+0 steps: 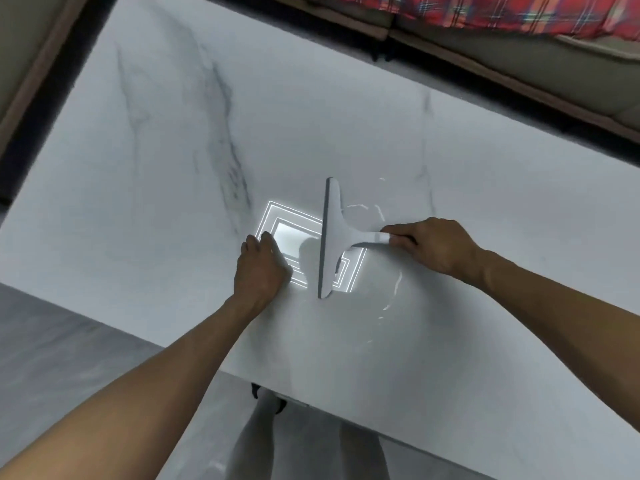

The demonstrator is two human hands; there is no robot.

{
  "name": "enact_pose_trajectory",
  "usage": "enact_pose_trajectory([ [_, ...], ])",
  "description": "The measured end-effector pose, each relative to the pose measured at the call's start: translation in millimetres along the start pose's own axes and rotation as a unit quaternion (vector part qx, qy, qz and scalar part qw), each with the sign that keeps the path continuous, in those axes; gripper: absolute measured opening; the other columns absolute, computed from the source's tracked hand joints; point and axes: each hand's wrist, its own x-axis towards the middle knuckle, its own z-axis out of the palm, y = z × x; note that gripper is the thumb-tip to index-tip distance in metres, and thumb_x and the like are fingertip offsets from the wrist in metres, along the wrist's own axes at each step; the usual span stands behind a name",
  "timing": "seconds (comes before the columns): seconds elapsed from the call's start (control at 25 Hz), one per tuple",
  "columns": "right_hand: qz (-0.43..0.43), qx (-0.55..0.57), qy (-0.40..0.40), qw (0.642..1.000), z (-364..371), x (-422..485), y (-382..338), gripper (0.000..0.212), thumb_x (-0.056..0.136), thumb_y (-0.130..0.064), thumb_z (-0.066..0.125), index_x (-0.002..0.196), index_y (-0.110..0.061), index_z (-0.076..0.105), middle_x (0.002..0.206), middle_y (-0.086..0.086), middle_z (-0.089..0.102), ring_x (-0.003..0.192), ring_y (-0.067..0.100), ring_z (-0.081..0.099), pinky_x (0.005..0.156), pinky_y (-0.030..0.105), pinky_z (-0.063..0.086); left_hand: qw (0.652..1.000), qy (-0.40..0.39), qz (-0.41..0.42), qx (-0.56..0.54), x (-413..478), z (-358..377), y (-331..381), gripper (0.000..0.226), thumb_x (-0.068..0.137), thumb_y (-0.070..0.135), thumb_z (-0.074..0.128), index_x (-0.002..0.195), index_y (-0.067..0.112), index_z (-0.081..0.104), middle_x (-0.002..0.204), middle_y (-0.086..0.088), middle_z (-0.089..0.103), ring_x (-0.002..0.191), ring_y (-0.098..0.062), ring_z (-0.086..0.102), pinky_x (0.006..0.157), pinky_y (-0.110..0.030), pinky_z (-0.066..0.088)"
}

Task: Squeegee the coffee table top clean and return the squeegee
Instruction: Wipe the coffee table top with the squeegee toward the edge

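Observation:
A white squeegee lies with its long blade edge down on the white marble coffee table top, blade running near to far. My right hand grips its short handle from the right. My left hand rests on the table just left of the blade, fingers curled into a loose fist, holding nothing. Thin streaks of water glint on the surface to the right of the blade. A bright reflection of a square ceiling light sits between my left hand and the blade.
A sofa base with a red plaid blanket runs along the table's far right side. Grey floor lies at the near left. My legs stand at the table's near edge.

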Motion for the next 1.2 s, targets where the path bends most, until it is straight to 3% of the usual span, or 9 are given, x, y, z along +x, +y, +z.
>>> enact_pose_trajectory([
  [0.16,0.053,-0.006,0.005,0.999,-22.2,-41.2,78.2,0.043,0.095,-0.062,0.021,0.126,-0.054,0.05,0.113,-0.015,0.069,0.099,0.021,0.064,0.069,0.029,0.038,0.997,0.018,0.018,0.076,24.8,36.4,56.8,0.06,0.082,0.01,0.045,0.139,-0.004,0.031,0.129,-0.031,0.043,0.116,-0.049,0.042,0.098,-0.05,0.042],
  [0.24,0.072,-0.022,0.015,0.997,-35.1,-61.1,104.9,0.051,0.091,-0.066,0.014,0.124,-0.055,0.05,0.109,-0.015,0.07,0.096,0.022,0.064,0.068,0.03,0.04,0.993,0.025,0.009,0.112,32.9,50.2,77.4,0.079,0.078,0.02,0.059,0.144,-0.003,0.023,0.141,-0.037,0.031,0.126,-0.059,0.031,0.108,-0.055,0.033],
  [0.32,0.072,-0.058,0.022,0.995,-48.6,-72.8,120.3,0.054,0.089,-0.067,0.008,0.122,-0.055,0.049,0.102,-0.012,0.071,0.089,0.024,0.065,0.066,0.031,0.042,0.99,0.021,0.007,0.14,41.5,54.4,90.8,0.114,0.056,0.04,0.083,0.143,0.002,0.02,0.144,-0.038,0.025,0.129,-0.063,0.025,0.11,-0.059,0.029],
  [0.44,0.083,-0.063,0.061,0.993,-75.1,-53.3,131.5,0.043,0.093,-0.066,0.02,0.123,-0.053,0.049,0.109,-0.008,0.071,0.094,0.03,0.066,0.072,0.033,0.044,0.987,0.011,0.003,0.16,60.4,53.5,99.5,0.144,0.033,0.057,0.089,0.146,0.011,0.012,0.148,-0.039,0.014,0.131,-0.068,0.017,0.11,-0.064,0.022],
  [0.56,0.139,0.054,0.086,0.985,-103.5,10.3,125.8,0.038,0.094,-0.059,0.034,0.124,-0.047,0.054,0.12,-0.003,0.067,0.108,0.035,0.059,0.085,0.039,0.043,0.989,-0.01,-0.017,0.144,74.2,52.4,95.5,0.151,0.038,0.064,0.086,0.15,0.019,-0.004,0.153,-0.037,-0.004,0.134,-0.068,0.003,0.113,-0.065,0.01],
  [0.72,0.167,0.197,0.11,0.96,-113.1,104.3,100.5,0.037,0.097,-0.047,0.033,0.113,-0.025,0.058,0.098,0.006,0.065,0.1,0.038,0.058,0.087,0.042,0.047,0.99,-0.013,-0.031,0.134,79.3,52.2,93.5,0.153,0.041,0.064,0.086,0.151,0.018,-0.009,0.153,-0.038,-0.009,0.134,-0.068,0.001,0.113,-0.063,0.014],
  [0.84,0.174,0.192,0.126,0.958,-97.7,132.2,86.6,0.034,0.1,-0.035,0.029,0.123,-0.02,0.049,0.118,0.011,0.062,0.108,0.043,0.053,0.082,0.041,0.042,0.989,-0.016,-0.016,0.147,82.2,52.4,93.2,0.154,0.04,0.065,0.085,0.152,0.015,-0.008,0.152,-0.041,-0.007,0.133,-0.071,0.001,0.112,-0.064,0.016],
  [1.0,0.171,0.138,0.131,0.967,-61.0,71.9,93.2,0.038,0.102,-0.034,0.029,0.137,-0.026,0.041,0.113,0.016,0.066,0.098,0.045,0.057,0.081,0.044,0.042,0.986,-0.012,-0.016,0.166,82.0,53.0,92.7,0.155,0.038,0.069,0.084,0.151,0.014,-0.007,0.151,-0.042,-0.005,0.131,-0.072,0.005,0.111,-0.064,0.019],
  [1.2,0.217,0.1,0.044,0.97,-39.0,-44.8,97.1,0.04,0.101,-0.044,0.023,0.137,-0.037,0.038,0.075,0.004,0.064,0.063,0.031,0.054,0.062,0.036,0.043,0.986,-0.029,-0.025,0.161,76.7,45.3,99.3,0.152,0.041,0.067,0.084,0.152,0.015,-0.005,0.152,-0.04,-0.007,0.133,-0.07,0.003,0.111,-0.064,0.018],
])
